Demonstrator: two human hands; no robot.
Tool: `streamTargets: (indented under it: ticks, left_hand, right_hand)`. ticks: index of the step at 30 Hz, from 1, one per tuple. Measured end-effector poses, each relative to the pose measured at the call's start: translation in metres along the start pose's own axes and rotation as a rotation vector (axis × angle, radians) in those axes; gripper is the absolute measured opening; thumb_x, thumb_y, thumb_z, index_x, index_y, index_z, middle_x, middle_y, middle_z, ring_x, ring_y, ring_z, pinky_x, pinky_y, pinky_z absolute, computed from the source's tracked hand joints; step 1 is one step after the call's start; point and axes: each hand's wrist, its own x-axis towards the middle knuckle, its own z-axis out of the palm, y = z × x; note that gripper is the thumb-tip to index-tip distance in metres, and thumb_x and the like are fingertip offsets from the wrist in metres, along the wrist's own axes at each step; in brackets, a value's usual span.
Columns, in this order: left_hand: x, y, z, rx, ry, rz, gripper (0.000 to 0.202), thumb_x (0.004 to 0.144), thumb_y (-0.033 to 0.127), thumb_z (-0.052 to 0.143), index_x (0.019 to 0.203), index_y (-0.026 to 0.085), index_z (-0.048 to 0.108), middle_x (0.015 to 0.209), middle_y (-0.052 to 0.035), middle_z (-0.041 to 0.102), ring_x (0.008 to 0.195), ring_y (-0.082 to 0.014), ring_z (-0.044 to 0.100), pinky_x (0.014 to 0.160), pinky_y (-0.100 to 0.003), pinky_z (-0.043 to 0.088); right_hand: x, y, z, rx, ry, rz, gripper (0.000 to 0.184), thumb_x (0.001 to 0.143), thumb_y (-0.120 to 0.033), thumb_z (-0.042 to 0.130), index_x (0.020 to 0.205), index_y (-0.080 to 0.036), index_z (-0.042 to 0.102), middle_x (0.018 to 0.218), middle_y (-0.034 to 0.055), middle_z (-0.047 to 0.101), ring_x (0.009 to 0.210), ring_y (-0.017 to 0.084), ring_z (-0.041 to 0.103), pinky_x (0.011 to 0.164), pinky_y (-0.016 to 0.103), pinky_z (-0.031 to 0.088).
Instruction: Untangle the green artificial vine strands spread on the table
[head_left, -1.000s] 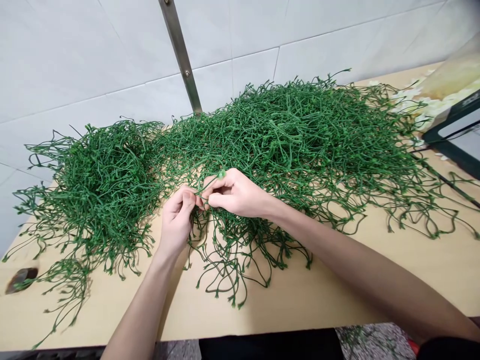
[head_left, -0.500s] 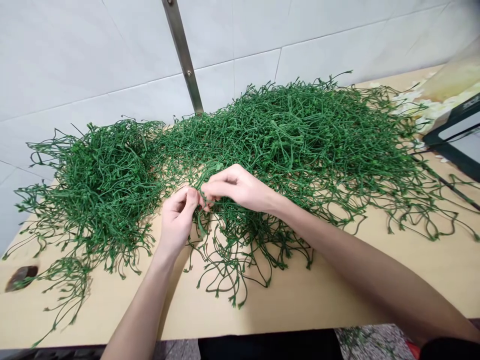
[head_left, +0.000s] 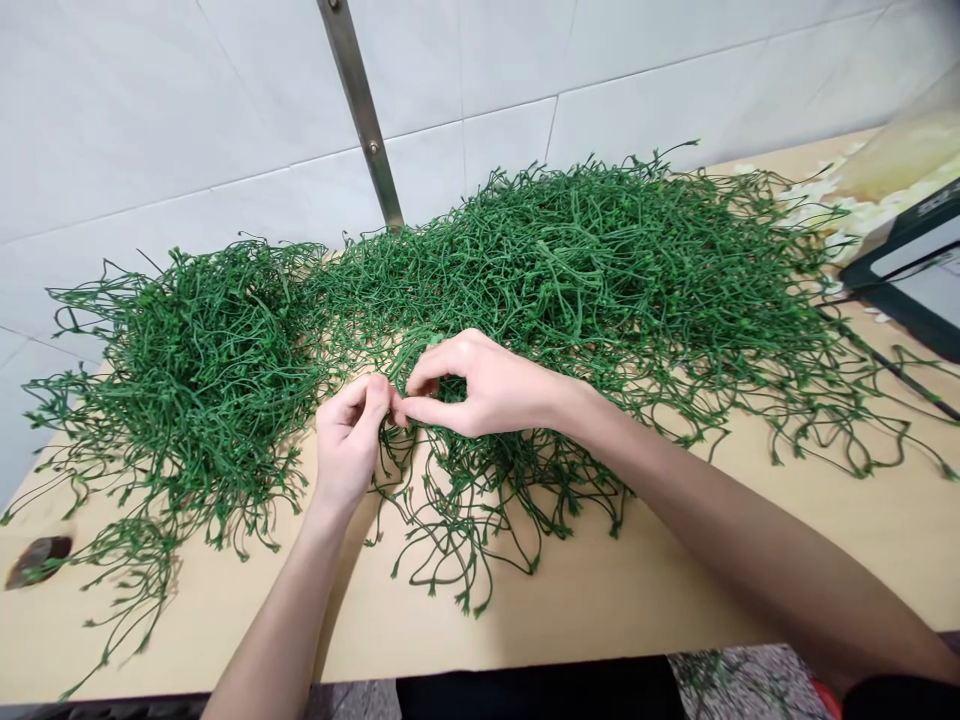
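My left hand (head_left: pixel 349 435) is closed in a pinch on a thin green plastic stem, mostly hidden by the fingertips. My right hand (head_left: pixel 487 388) is just beside it, palm down, its thumb tip reaching the left fingertips. A gap shows between the right thumb and curled forefinger, and I see nothing gripped there. Both hands are over the front of a large tangled pile of green plastic stems (head_left: pixel 592 260) with small forked tips. Loose curly stems trail out below the right hand.
A second heap of green stems (head_left: pixel 210 370) lies on the left of the wooden table (head_left: pixel 600 600). There is a dark hole (head_left: pixel 39 562) near the left edge. White flowers (head_left: pixel 840 215) and a dark-framed box (head_left: pixel 911 265) are at the right. A metal strip (head_left: pixel 364 115) runs up the tiled wall.
My right thumb and forefinger have spread apart from their earlier pinch. The left hand keeps its pinch almost in place. The piles look the same.
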Motion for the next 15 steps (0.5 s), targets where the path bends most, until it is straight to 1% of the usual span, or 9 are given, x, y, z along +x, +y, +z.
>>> streamTargets:
  ticks: [2,5,7,9,12,15]
  left_hand:
    - [0.000,0.001,0.000,0.017,-0.003,0.018,0.041,0.093,0.039,0.054,0.058,0.018,0.056,0.055,0.0008,0.054,0.054,-0.0107,0.048,0.054,-0.024,0.039]
    - [-0.002,0.004,-0.001,0.049,-0.046,0.018,0.043,0.094,0.042,0.052,0.059,0.018,0.053,0.052,0.0014,0.053,0.050,-0.0108,0.047,0.052,-0.025,0.037]
    - [-0.003,0.005,0.000,0.073,-0.080,-0.004,0.042,0.093,0.045,0.052,0.060,0.019,0.050,0.049,0.0026,0.051,0.046,-0.0105,0.045,0.048,-0.025,0.035]
    - [-0.004,0.006,0.002,0.103,-0.100,-0.025,0.040,0.094,0.044,0.051,0.062,0.019,0.049,0.049,0.0036,0.050,0.045,-0.0101,0.043,0.047,-0.024,0.034]
    - [-0.005,0.007,0.005,0.161,-0.096,-0.026,0.039,0.096,0.039,0.048,0.063,0.019,0.049,0.051,0.0039,0.048,0.046,-0.0096,0.043,0.047,-0.023,0.035]
    - [-0.005,0.008,0.006,0.192,-0.059,-0.033,0.039,0.096,0.038,0.047,0.062,0.019,0.048,0.051,0.0040,0.046,0.046,-0.0095,0.042,0.046,-0.023,0.034]
  right_hand:
    - [0.000,-0.001,-0.002,0.005,-0.008,0.010,0.021,0.086,-0.021,0.056,0.076,-0.014,0.074,0.072,0.0016,0.068,0.066,0.009,0.055,0.068,0.024,0.043]
    - [0.001,-0.002,-0.004,0.005,-0.022,0.057,0.020,0.083,-0.016,0.054,0.072,-0.014,0.070,0.069,0.0004,0.064,0.064,0.009,0.051,0.065,0.024,0.040]
    - [0.001,-0.003,-0.004,-0.017,-0.050,0.081,0.019,0.082,-0.017,0.052,0.070,-0.014,0.066,0.069,0.0003,0.062,0.063,0.010,0.048,0.065,0.025,0.038]
    - [0.000,-0.005,-0.003,-0.078,-0.087,0.092,0.019,0.082,-0.019,0.051,0.069,-0.014,0.063,0.068,0.0005,0.060,0.062,0.010,0.045,0.065,0.026,0.036]
    - [0.000,-0.008,0.002,-0.300,-0.100,0.093,0.023,0.085,-0.022,0.048,0.067,-0.015,0.059,0.066,0.0020,0.058,0.063,0.012,0.042,0.068,0.029,0.034]
    - [0.000,-0.010,0.008,-0.587,-0.059,0.054,0.029,0.089,-0.024,0.043,0.069,-0.013,0.061,0.069,0.0070,0.061,0.073,0.017,0.044,0.077,0.036,0.031]
